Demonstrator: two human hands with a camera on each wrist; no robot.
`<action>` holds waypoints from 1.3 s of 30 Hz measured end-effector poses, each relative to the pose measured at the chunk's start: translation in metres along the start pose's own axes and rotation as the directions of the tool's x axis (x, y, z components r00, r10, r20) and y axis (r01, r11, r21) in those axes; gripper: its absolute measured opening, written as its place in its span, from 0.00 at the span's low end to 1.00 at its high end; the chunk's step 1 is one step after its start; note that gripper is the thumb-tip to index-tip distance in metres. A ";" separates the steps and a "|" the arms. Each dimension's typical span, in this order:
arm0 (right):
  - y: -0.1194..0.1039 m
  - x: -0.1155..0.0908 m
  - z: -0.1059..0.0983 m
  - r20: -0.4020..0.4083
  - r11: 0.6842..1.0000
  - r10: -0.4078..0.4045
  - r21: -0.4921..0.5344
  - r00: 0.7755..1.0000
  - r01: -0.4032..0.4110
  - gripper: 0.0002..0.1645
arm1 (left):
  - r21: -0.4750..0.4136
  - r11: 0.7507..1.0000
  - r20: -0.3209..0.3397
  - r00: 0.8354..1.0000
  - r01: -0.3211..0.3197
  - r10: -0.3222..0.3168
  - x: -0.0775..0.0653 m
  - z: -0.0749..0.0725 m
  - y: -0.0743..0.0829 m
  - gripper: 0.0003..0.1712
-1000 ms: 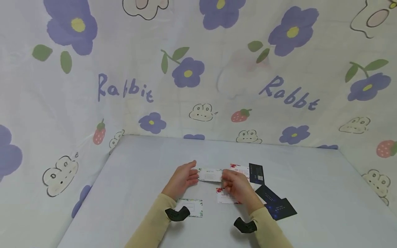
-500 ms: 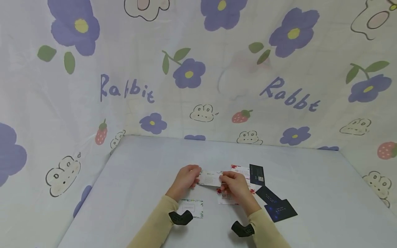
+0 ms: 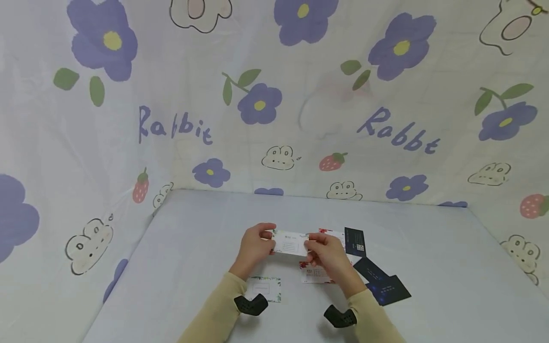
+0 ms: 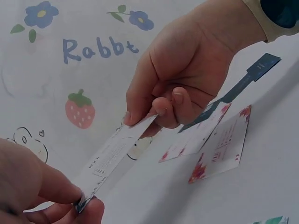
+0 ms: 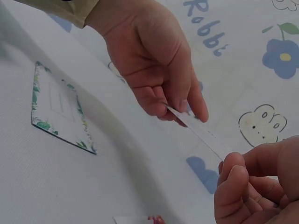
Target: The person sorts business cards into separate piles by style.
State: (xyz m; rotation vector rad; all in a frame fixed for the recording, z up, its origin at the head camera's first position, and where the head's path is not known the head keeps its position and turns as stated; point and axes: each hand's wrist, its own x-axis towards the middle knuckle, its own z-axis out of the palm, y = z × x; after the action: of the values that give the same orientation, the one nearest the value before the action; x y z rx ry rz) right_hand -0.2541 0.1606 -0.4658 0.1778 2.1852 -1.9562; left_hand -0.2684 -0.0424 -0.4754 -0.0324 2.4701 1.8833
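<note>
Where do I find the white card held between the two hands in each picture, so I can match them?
Head: the held card is just right of centre, in the lower half.
Left wrist: it slants through the lower half, left of centre.
Right wrist: it is right of centre, nearly edge-on.
Shared landmark: the left hand and right hand at its opposite ends.

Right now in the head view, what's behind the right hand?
Red-flowered white cards on the table, showing partly around the right hand. The portions it covers are hidden; any print there can't be read in that view.
</note>
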 end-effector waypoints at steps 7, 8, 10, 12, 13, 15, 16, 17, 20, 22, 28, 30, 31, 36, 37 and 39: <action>-0.007 -0.005 -0.001 0.046 0.999 -0.014 -0.040 0.999 0.015 0.25 | -0.040 0.999 0.086 0.996 0.036 -0.032 -0.010 -0.014 0.008 0.25; -0.007 -0.006 -0.001 0.057 0.998 -0.023 -0.053 0.998 0.026 0.25 | -0.042 0.998 0.101 0.994 0.042 -0.037 -0.012 -0.017 0.008 0.25; -0.008 -0.008 0.001 0.079 0.995 -0.043 -0.082 0.996 0.050 0.25 | -0.048 0.997 0.124 0.991 0.059 -0.053 -0.016 -0.023 0.008 0.23; -0.007 -0.010 0.003 0.104 0.992 -0.060 -0.105 0.993 0.071 0.25 | -0.049 0.997 0.141 0.988 0.068 -0.060 -0.021 -0.029 0.007 0.21; -0.007 -0.011 0.005 0.116 0.991 -0.065 -0.113 0.991 0.078 0.25 | -0.048 0.997 0.148 0.987 0.068 -0.061 -0.023 -0.032 0.005 0.19; -0.006 -0.012 0.008 0.136 0.988 -0.066 -0.126 0.988 0.084 0.25 | -0.039 0.996 0.162 0.984 0.076 -0.069 -0.027 -0.037 0.003 0.17; -0.006 -0.013 0.009 0.146 0.988 -0.067 -0.129 0.987 0.086 0.25 | -0.031 0.996 0.167 0.983 0.080 -0.074 -0.028 -0.040 0.002 0.16; -0.005 -0.013 0.011 0.154 0.988 -0.064 -0.132 0.986 0.084 0.25 | -0.025 0.996 0.173 0.982 0.086 -0.080 -0.030 -0.042 0.000 0.16; -0.005 -0.016 0.015 0.183 0.987 -0.056 -0.136 0.982 0.082 0.25 | -0.013 0.995 0.176 0.979 0.102 -0.098 -0.036 -0.048 -0.004 0.14; -0.005 -0.018 0.017 0.201 0.987 -0.049 -0.139 0.978 0.077 0.25 | -0.013 0.994 0.173 0.979 0.111 -0.107 -0.039 -0.051 -0.006 0.14; -0.002 -0.021 0.023 0.229 0.984 -0.021 -0.165 0.973 0.061 0.21 | 0.005 0.991 0.172 0.977 0.131 -0.130 -0.047 -0.055 -0.010 0.14; 0.000 -0.022 0.024 0.236 0.983 -0.006 -0.175 0.972 0.049 0.20 | 0.019 0.991 0.175 0.976 0.131 -0.133 -0.049 -0.055 -0.012 0.14; 0.001 -0.022 0.025 0.235 0.983 0.001 -0.180 0.972 0.043 0.20 | 0.024 0.991 0.178 0.975 0.133 -0.135 -0.050 -0.056 -0.012 0.14; 0.003 -0.024 0.028 0.221 0.980 0.022 -0.198 0.975 0.023 0.19 | 0.036 0.990 0.196 0.970 0.138 -0.142 -0.049 -0.057 -0.015 0.14; 0.003 -0.024 0.028 0.218 0.980 0.023 -0.199 0.976 0.021 0.19 | 0.040 0.990 0.198 0.969 0.139 -0.144 -0.049 -0.057 -0.015 0.14; 0.003 -0.025 0.029 0.223 0.979 0.022 -0.202 0.974 0.024 0.19 | 0.051 0.989 0.200 0.968 0.142 -0.149 -0.049 -0.058 -0.014 0.13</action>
State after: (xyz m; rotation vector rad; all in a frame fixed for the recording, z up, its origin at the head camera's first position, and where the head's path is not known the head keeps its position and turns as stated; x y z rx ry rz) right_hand -0.2274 0.1335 -0.4663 -0.0733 2.2134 -1.6472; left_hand -0.2202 -0.1020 -0.4717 -0.0186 2.2983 1.6919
